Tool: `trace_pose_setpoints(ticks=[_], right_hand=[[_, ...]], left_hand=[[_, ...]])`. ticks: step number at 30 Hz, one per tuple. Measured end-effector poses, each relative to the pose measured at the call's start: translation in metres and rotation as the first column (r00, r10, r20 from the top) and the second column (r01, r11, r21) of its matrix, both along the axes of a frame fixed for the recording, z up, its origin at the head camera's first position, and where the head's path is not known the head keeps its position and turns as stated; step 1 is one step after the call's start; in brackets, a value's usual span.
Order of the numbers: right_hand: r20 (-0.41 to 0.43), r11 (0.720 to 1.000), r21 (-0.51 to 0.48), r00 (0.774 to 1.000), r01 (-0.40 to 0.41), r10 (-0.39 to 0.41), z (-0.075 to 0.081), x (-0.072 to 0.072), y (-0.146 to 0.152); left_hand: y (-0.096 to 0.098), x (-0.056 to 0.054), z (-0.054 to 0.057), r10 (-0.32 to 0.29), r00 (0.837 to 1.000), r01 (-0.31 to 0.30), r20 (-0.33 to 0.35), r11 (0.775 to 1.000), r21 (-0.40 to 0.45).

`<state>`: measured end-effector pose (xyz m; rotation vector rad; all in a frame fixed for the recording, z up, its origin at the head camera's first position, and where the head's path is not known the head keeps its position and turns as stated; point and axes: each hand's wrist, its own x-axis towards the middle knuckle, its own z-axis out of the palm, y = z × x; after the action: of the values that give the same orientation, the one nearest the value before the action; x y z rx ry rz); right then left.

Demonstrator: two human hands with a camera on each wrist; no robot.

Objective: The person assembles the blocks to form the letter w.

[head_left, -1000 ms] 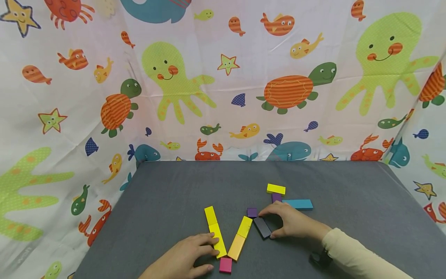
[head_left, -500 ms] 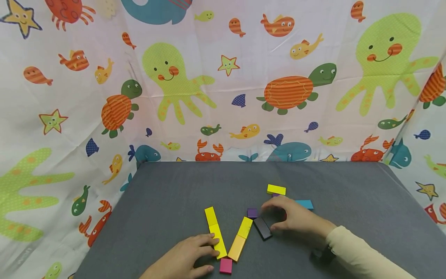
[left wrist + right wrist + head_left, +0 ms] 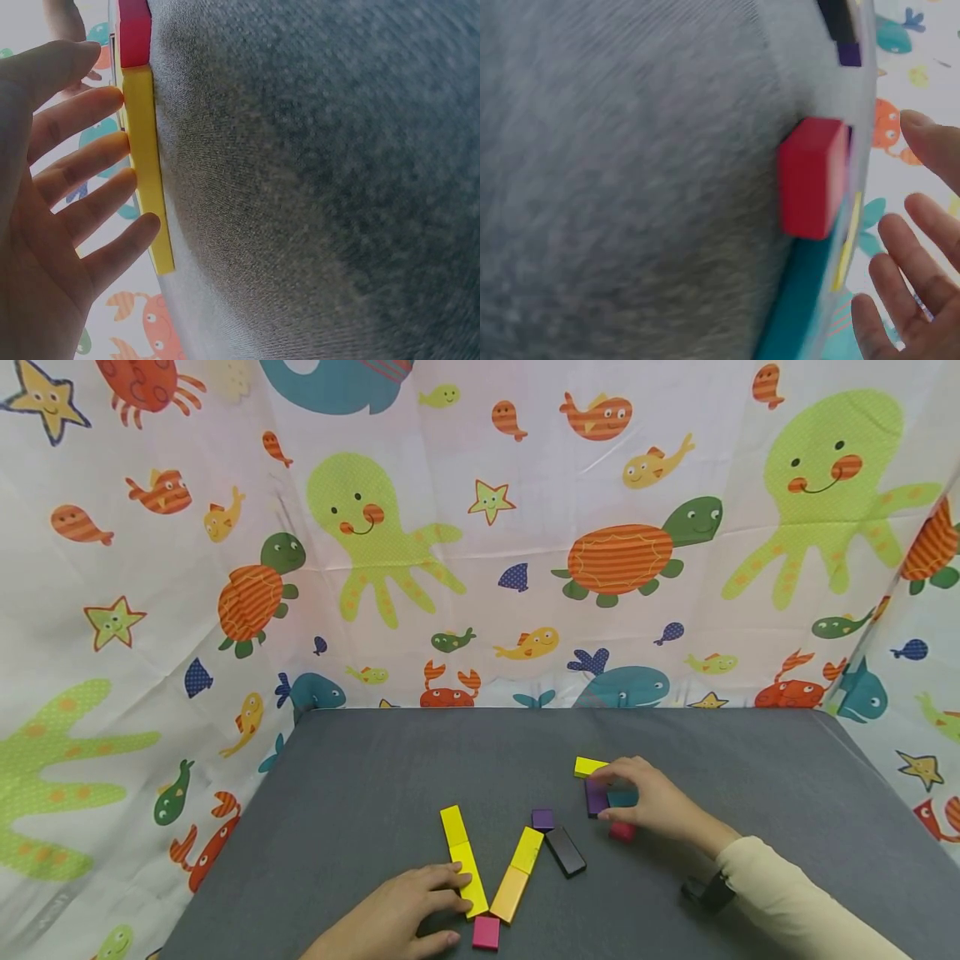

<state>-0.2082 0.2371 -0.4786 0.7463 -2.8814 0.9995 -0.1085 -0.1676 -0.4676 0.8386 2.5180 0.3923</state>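
Note:
My left hand [image 3: 397, 910] rests its fingertips on the lower of two end-to-end yellow blocks [image 3: 474, 893]. In the left wrist view the spread fingers [image 3: 112, 146] line up along the yellow side. A pink block [image 3: 486, 932] sits at the near end, where an orange block [image 3: 510, 893] and another yellow block [image 3: 528, 849] slant away, forming a V. My right hand [image 3: 660, 802], fingers apart, hovers over a purple block [image 3: 592, 802], a teal block [image 3: 622, 798] it partly hides, and a red block [image 3: 810, 180]. The right wrist view shows nothing between its fingers.
A black block [image 3: 566, 852] and a small purple block [image 3: 543, 819] lie between the V and my right hand. One more yellow block [image 3: 587, 766] lies behind the purple one. A sea-animal curtain [image 3: 465, 568] borders the grey table [image 3: 390, 760] at the back and sides.
My right hand has left the black block and moved right and away, over the purple and teal blocks. The red block shows below it. My left hand has stayed put.

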Motion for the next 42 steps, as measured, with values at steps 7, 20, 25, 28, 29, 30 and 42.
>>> trace_pose_setpoints(ticks=[7, 20, 25, 28, 29, 30, 42], right_hand=[[0.041, 0.995, 0.057, 0.995, 0.083, -0.086, -0.015, -0.005, 0.010], [0.113, 0.995, 0.048, 0.989, 0.089, -0.094, -0.019, -0.017, 0.013], [0.115, 0.994, 0.086, 0.991, 0.063, -0.073, -0.017, -0.021, 0.012], [0.124, 0.993, 0.101, 0.990, 0.059, -0.071, -0.016, -0.023, 0.012], [0.123, 0.993, 0.107, 0.990, 0.057, -0.070, -0.016, -0.023, 0.012], [0.121, 0.992, 0.110, 0.990, 0.057, -0.070, -0.016, -0.023, 0.012], [0.103, 0.991, 0.117, 0.992, 0.065, -0.077, -0.017, -0.024, 0.011]], left_hand=[[0.001, 0.001, -0.001, -0.003, 1.000, 0.003, -0.001, 1.000, -0.001], [0.001, 0.000, 0.001, 0.015, 1.000, -0.015, 0.003, 1.000, -0.017], [0.002, 0.000, 0.001, 0.015, 1.000, -0.015, 0.003, 1.000, -0.020], [0.002, 0.001, 0.002, 0.012, 1.000, -0.012, 0.002, 1.000, -0.018], [0.002, 0.001, 0.002, 0.012, 1.000, -0.012, 0.002, 1.000, -0.017], [0.002, 0.001, 0.002, 0.012, 1.000, -0.012, 0.002, 1.000, -0.017], [0.002, 0.001, 0.002, 0.021, 1.000, -0.021, 0.007, 1.000, -0.015]])
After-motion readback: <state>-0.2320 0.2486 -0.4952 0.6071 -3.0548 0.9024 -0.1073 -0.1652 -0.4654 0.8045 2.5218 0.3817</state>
